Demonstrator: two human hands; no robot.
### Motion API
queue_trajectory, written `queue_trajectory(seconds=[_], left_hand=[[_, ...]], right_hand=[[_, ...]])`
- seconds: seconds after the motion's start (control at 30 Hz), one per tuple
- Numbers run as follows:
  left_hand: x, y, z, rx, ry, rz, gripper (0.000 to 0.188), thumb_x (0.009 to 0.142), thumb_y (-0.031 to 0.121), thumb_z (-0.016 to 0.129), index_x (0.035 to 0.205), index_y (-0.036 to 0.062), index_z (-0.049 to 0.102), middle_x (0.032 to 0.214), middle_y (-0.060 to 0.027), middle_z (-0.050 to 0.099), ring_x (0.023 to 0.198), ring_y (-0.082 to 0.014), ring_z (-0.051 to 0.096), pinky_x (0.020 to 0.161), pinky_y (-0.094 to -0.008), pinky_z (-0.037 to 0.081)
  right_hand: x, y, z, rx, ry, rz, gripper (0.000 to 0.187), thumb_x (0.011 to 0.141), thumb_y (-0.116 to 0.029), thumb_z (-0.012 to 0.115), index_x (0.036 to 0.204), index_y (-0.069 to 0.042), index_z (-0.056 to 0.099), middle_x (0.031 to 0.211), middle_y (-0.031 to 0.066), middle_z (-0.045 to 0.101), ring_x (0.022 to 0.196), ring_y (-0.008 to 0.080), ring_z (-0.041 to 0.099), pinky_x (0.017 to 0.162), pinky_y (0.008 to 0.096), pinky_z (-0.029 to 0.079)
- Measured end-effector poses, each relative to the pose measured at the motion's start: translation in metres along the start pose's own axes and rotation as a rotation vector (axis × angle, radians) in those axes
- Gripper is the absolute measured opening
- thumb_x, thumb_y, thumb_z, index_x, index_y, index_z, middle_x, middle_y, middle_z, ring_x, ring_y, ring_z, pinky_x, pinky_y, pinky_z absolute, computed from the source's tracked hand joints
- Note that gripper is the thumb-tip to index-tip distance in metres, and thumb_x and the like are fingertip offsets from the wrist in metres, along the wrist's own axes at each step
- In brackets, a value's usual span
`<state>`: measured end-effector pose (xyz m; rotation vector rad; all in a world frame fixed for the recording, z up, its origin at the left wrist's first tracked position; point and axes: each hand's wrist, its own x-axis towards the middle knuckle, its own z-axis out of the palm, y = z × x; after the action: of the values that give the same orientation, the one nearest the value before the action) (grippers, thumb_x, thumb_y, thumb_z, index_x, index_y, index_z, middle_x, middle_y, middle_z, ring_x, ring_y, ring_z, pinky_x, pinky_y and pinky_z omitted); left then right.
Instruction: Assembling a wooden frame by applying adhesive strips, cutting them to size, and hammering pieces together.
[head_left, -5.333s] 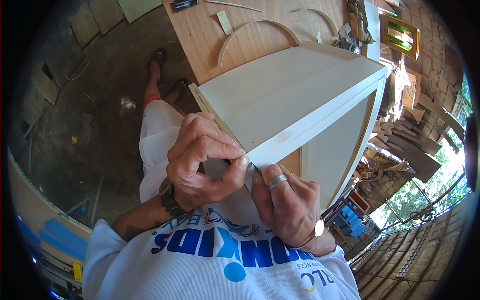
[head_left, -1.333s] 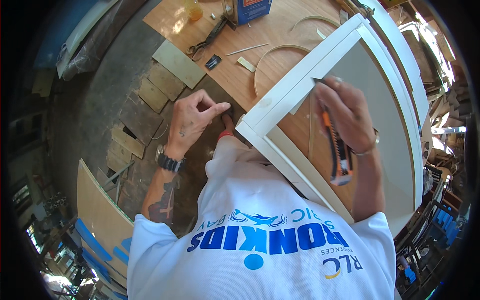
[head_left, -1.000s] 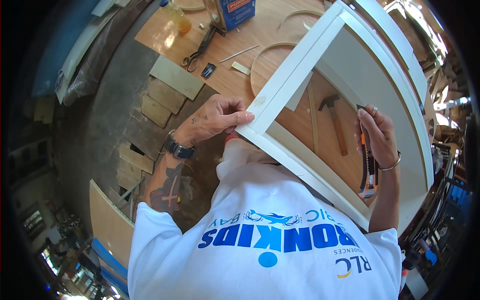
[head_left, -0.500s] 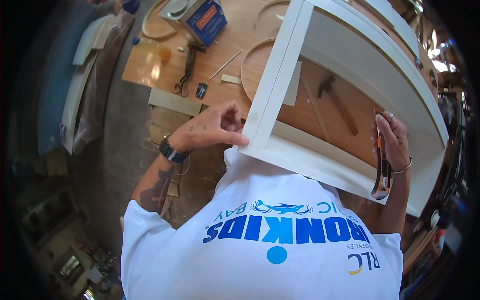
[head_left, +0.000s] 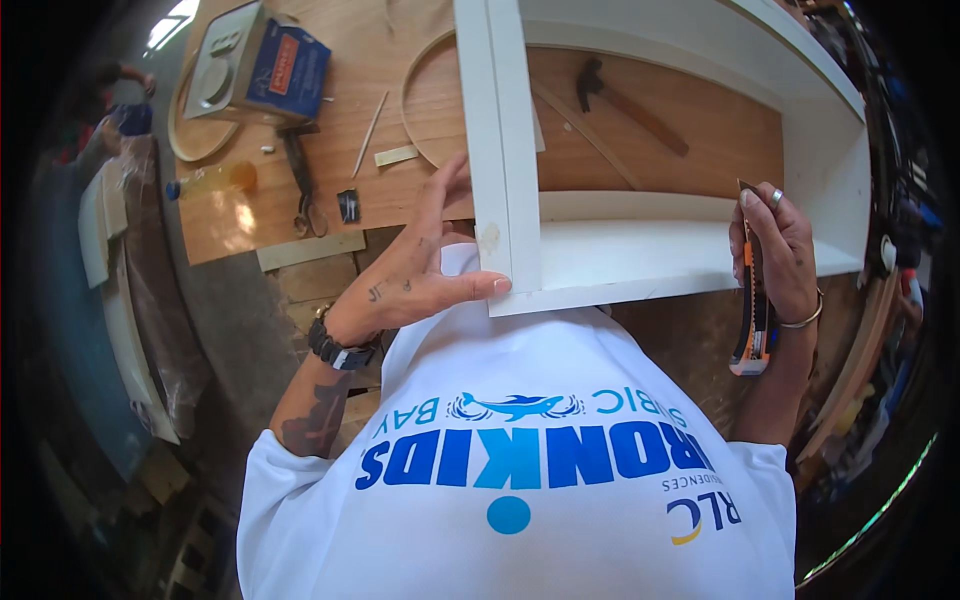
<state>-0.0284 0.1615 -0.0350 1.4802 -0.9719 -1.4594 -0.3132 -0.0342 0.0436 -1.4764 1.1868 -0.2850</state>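
Note:
A white rectangular open box frame stands on the wooden worktable, its near left corner close to my body. My left hand is at that corner, thumb resting on the white face. Its fingers are stretched out along the frame's outer left side, spread away from the thumb, their tips partly hidden. Over the frame's right end, my right hand is closed around an orange and black utility knife. The blade points away from me, between thumb and index finger. Inside the frame lies a hammer with a wooden handle.
On the worktable left of the frame are a blue and white metal can, scissors, a thin white stick, a pale strip and a bottle on its side. Plastic-wrapped boards stand at far left.
My left fingers, curled before, now stretch along the frame's side; the thumb stays at the corner. My right hand still grips the knife. The whole view has turned and shifted.

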Motion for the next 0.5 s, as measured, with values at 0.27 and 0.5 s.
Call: queue_trajectory(seconds=[0.27, 0.5], left_hand=[[0.022, -0.003, 0.003, 0.067, -0.075, 0.048, 0.118, 0.073, 0.029, 0.080, 0.151, 0.0038, -0.004, 0.154, -0.0287, 0.012, 0.138, -0.0452, 0.026, 0.105, -0.0524, 0.036], [0.016, -0.019, 0.041, 0.169, 0.157, 0.174, 0.097, 0.086, 0.032, 0.062, 0.151, 0.0026, -0.003, 0.155, -0.0263, 0.003, 0.142, -0.0445, 0.011, 0.112, -0.0547, 0.016]], right_hand=[[-0.017, 0.011, 0.008, 0.004, 0.092, 0.083, 0.019, 0.098, -0.022, 0.049, 0.085, -0.007, 0.052, 0.059, 0.0026, 0.054, 0.039, 0.0072, 0.042, 0.039, 0.0197, 0.036], [-0.028, 0.015, 0.019, 0.021, 0.158, 0.111, 0.019, 0.098, -0.020, 0.049, 0.085, -0.007, 0.052, 0.059, 0.0029, 0.055, 0.040, 0.0082, 0.043, 0.041, 0.0199, 0.038]])
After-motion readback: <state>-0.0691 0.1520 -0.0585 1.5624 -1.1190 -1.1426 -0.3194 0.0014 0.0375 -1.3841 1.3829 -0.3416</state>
